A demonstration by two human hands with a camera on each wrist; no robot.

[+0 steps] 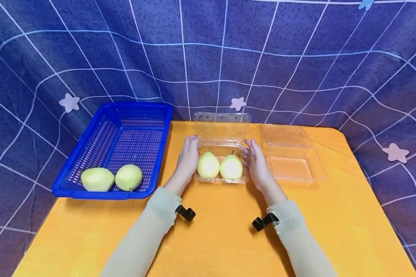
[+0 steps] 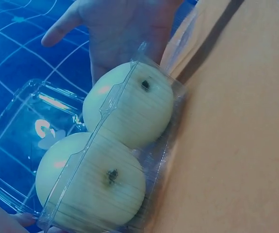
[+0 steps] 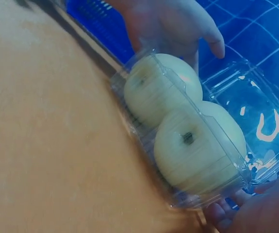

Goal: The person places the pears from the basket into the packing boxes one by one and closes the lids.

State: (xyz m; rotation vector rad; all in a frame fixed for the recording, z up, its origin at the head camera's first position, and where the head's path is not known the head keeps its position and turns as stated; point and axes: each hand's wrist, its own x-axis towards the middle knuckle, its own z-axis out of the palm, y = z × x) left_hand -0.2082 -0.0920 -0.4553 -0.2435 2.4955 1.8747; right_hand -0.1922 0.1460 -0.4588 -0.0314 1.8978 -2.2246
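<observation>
Judged risk: uneven push on thin walls of clear clamshell (image 1: 220, 181) could have buckled it, shifting 2 pears (image 1: 208, 165). Left hand (image 1: 188, 158) and right hand (image 1: 258, 163) flanked it, fingers extended, gripping nothing. Clamshell lay on table (image 1: 218, 231); long axis left-right, raised lid (image 1: 222, 130) behind, pear stems toward lid.

Blue-purple draped fabric (image 1: 201, 63), patterned with white and light-blue grid lines (image 1: 223, 47), behind and beside the orange-surfaced table (image 1: 222, 231); on the fabric, a left star (image 1: 69, 102), a central star (image 1: 238, 104) and a right star (image 1: 396, 153), all pale
</observation>
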